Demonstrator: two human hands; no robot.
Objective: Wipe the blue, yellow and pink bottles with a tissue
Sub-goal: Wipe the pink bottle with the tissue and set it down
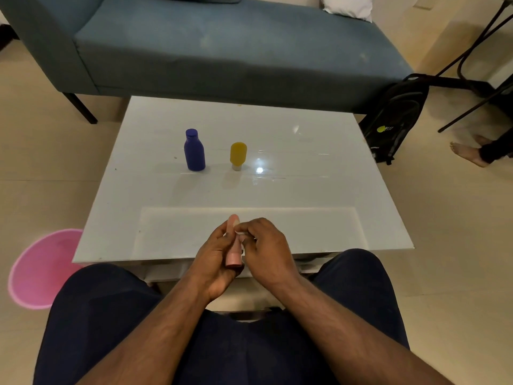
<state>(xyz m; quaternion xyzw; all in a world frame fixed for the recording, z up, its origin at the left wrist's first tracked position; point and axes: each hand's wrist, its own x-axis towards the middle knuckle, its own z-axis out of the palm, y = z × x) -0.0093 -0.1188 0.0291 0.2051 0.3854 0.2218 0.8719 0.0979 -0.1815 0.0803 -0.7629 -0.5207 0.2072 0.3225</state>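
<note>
- Pink bottle [234, 255]: small, slim, pale pink, matte; rounded end points away from the person, wider cap end points toward them. Held above the table's near edge, near its middle, not touching the table [319, 195]
- Left hand [215, 259]: fingers curled round the pink bottle from the left side, thumb along its body; bottle lies tilted in the palm
- Right hand [268, 251]: fingertips bunched together, pinching a small white tissue [241, 232] against the upper part of the pink bottle; most of the tissue is hidden by the fingers
- Blue bottle [194, 150]: dark blue, opaque, narrow neck with round screw cap, upright; stands left of centre, toward the table's far edge
- Yellow bottle [238, 155]: mustard yellow, rounded top, standing inverted on a pale cap; just right of the blue bottle, apart from it, roughly mid-table
- Table: white, glossy, with a bright light reflection right of the yellow bottle
- Surroundings: blue-grey sofa [222, 51] beyond the far edge; pink basin [39, 270] on the floor by the near left corner; black backpack [394, 118] off the far right corner
</note>
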